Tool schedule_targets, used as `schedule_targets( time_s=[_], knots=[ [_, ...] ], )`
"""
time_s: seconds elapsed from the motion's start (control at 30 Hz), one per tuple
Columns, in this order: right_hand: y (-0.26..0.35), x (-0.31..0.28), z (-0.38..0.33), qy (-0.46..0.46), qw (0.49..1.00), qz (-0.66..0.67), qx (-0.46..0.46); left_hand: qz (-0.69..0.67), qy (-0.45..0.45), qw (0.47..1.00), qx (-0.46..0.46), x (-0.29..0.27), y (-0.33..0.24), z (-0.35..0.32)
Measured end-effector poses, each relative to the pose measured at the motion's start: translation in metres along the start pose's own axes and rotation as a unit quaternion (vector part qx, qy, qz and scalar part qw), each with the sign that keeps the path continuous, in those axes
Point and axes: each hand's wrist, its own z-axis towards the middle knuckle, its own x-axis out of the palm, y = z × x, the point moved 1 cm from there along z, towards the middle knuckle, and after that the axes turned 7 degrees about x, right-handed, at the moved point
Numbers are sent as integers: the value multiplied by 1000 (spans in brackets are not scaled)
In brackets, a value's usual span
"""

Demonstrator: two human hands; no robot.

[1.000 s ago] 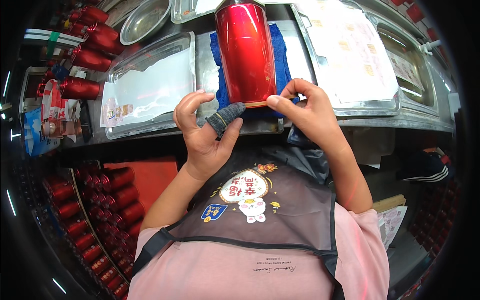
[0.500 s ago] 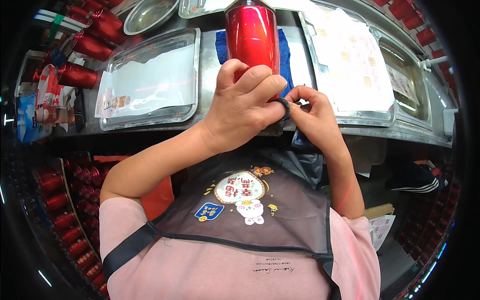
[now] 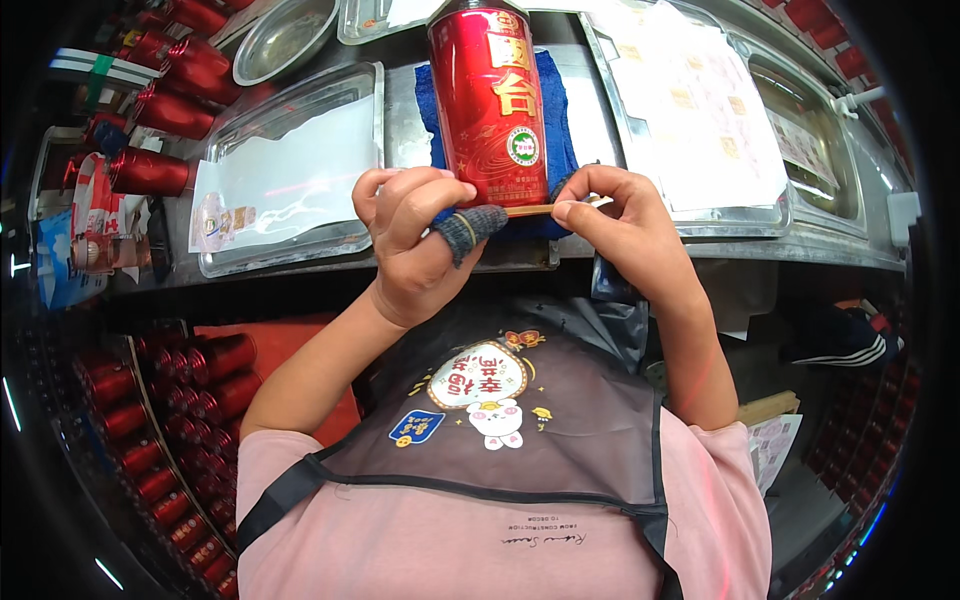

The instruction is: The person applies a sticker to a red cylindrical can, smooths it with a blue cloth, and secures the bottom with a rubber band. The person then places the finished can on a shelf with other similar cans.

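A glossy red bottle point(image 3: 487, 110) with gold characters and a round green-and-white label lies on a blue cloth point(image 3: 562, 110), its base toward me. My left hand point(image 3: 420, 225) is closed at the lower left of the bottle, fingers curled against its side. A grey knitted finger cover point(image 3: 468, 232) sits on the left thumb. At the base's right corner my right hand point(image 3: 625, 225) pinches with thumb and forefinger; what lies between them is too small to make out. A thin tan strip point(image 3: 528, 211) shows along the base between both thumbs; whether it is separate or the bottle's edge, I cannot tell.
Metal trays flank the bottle, the left one point(image 3: 372, 130) with a white sheet point(image 3: 290, 170), the right one point(image 3: 615, 100) with printed label sheets point(image 3: 700, 120). A steel bowl point(image 3: 285, 42) stands at the back left. More red bottles point(image 3: 150, 170) lie left and fill racks below.
The bottle has turned so that its gold characters and round label face up. My left hand has moved from on top of it to its lower left side. The right hand stays near the base.
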Motion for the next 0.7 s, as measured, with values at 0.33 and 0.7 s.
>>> schedule_targets(
  time_s=[0.33, 0.7],
  knots=[
    [-11, 6, 10, -8, 1000, -1, -9, 26, 73, 993, 93, 7, 7, 24],
    [-5, 4, 9, 3, 1000, 6, -2, 18, 15, 999, 35, 0, 5, 1]
  ],
)
